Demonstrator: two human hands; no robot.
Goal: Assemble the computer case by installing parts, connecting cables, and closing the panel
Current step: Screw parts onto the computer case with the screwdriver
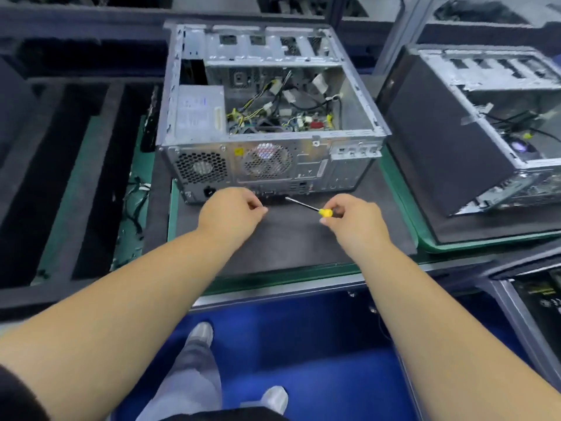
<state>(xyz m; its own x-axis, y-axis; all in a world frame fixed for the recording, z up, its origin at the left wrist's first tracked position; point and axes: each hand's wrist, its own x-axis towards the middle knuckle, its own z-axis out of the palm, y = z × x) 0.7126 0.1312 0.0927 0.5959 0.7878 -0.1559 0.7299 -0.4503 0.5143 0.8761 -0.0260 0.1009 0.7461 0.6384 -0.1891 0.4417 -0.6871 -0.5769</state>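
While the right hand (349, 212) grips the screwdriver (306, 205) and the left hand (233, 211) curls, contents indiscernible, the case (267, 117) looks heavy, sharp-edged; lift by frame.

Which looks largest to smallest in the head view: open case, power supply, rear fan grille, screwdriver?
1. Open case, by far.
2. Power supply.
3. Rear fan grille, close to the power supply but a bit smaller.
4. Screwdriver, held in the right hand; part of it is hidden, so its full length is unsure.
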